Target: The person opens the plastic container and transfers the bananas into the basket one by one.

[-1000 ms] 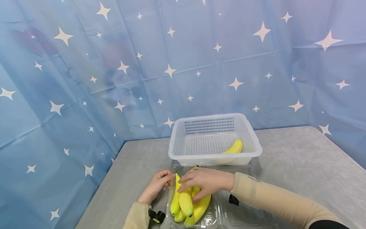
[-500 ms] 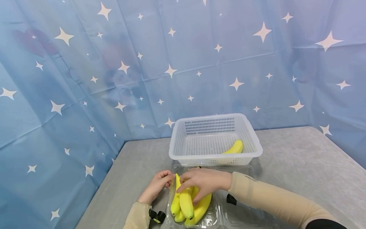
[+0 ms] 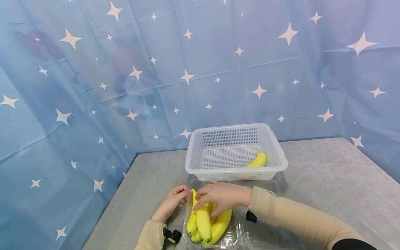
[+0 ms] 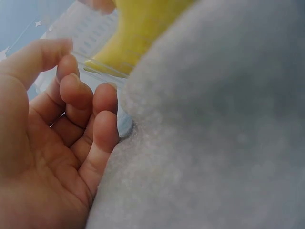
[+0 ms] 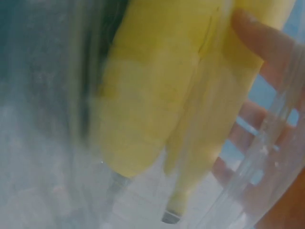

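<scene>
A bunch of yellow bananas lies in an open clear plastic box at the table's near edge. My right hand lies over the top of the bunch, fingers curled round it. In the right wrist view, the bananas fill the frame through the plastic, with a fingertip against them. My left hand sits at the box's left rim with curled fingers. In the left wrist view, its fingers touch the rim.
A white perforated basket stands just behind the box, with one banana in its right side. Grey table spreads to the right. A blue starred curtain closes off the back and left.
My right hand and forearm have slid slightly left along the bunch. The bananas have barely shifted. My left hand has stayed at the rim.
</scene>
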A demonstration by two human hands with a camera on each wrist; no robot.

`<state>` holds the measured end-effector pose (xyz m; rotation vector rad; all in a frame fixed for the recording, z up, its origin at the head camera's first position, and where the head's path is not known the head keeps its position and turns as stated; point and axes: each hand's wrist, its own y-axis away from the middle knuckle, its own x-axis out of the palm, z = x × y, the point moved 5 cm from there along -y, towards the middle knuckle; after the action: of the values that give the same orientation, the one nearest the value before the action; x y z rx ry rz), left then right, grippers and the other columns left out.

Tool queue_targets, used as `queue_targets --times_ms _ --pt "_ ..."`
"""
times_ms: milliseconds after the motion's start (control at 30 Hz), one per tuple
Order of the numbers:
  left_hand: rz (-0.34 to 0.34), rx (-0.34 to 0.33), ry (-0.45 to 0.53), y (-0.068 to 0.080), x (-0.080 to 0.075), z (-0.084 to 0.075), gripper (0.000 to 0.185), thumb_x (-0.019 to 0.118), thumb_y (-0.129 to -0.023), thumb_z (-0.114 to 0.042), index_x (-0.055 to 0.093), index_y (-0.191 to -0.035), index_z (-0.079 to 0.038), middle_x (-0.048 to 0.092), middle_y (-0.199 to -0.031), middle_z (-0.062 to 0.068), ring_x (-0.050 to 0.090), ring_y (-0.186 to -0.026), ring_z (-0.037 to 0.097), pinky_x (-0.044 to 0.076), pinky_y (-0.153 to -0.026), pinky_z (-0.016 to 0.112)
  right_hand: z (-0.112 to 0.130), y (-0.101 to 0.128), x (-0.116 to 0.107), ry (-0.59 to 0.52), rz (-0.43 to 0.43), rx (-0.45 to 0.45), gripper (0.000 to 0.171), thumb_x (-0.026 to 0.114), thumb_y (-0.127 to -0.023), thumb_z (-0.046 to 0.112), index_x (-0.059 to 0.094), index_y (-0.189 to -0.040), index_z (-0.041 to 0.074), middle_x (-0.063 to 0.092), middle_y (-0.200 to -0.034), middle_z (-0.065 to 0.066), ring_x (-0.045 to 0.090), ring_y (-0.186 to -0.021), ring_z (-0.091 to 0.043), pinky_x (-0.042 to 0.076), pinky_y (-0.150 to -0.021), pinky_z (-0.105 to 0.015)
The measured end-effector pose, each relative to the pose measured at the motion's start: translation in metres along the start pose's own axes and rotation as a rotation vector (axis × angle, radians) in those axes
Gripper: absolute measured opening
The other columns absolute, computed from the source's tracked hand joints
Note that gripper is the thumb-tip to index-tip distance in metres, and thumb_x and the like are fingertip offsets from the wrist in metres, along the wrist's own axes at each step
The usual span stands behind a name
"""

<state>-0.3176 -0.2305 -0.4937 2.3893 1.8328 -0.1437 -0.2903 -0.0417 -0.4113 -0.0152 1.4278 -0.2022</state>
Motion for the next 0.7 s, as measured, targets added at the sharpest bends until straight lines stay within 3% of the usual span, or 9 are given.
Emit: queue_targets --times_ms 133,233,467,700 --pt "-0.002 -0.004 -0.003 -0.0002 0.0002 -0.0003 0.022 0.063 -0.095 -0.023 0.058 -0.077 -0.011 0.051 -0.067 -0.001 0.049 -0.059 0.012 0.047 -0.058 0.026 0.0003 0.0008 -0.0002 0.011 0.014 0.003 0.052 0.078 -0.081 0.034 0.060 -0.130 0.037 0.057 -0.128 0.012 0.048 -0.120 -0.005 0.042 -0.095 -0.048" --pt "-0.002 -0.008 -0.003 -0.0003 0.0006 -0.0009 0.023 0.063 -0.095 -0.023 0.058 -0.077 -0.010 0.051 -0.067 -0.001 0.048 -0.059 0.012 0.047 -0.058 0.026 0.0014 0.0010 -0.0005 0.031 0.013 0.000 0.053 0.078 -0.081 0.031 0.059 -0.131 0.038 0.057 -0.127 0.013 0.048 -0.120 -0.006 0.042 -0.095 -0.051" --pt "-0.006 -0.009 -0.002 0.0004 0.0008 -0.0014 0.022 0.063 -0.095 -0.020 0.057 -0.077 -0.010 0.050 -0.068 0.000 0.048 -0.059 0.012 0.047 -0.058 0.026 0.0057 0.0008 -0.0013 0.062 -0.019 -0.027 0.051 0.079 -0.079 0.033 0.062 -0.127 0.037 0.057 -0.120 0.010 0.051 -0.111 -0.003 0.040 -0.091 -0.029" --pt "-0.003 -0.012 0.005 0.0006 0.0012 -0.0015 0.021 0.062 -0.095 -0.019 0.058 -0.076 -0.011 0.050 -0.068 -0.001 0.048 -0.060 0.012 0.047 -0.058 0.026 0.0053 0.0018 -0.0005 0.038 -0.011 -0.026 0.050 0.080 -0.080 0.030 0.063 -0.127 0.035 0.057 -0.122 0.010 0.051 -0.113 -0.003 0.040 -0.094 -0.030"
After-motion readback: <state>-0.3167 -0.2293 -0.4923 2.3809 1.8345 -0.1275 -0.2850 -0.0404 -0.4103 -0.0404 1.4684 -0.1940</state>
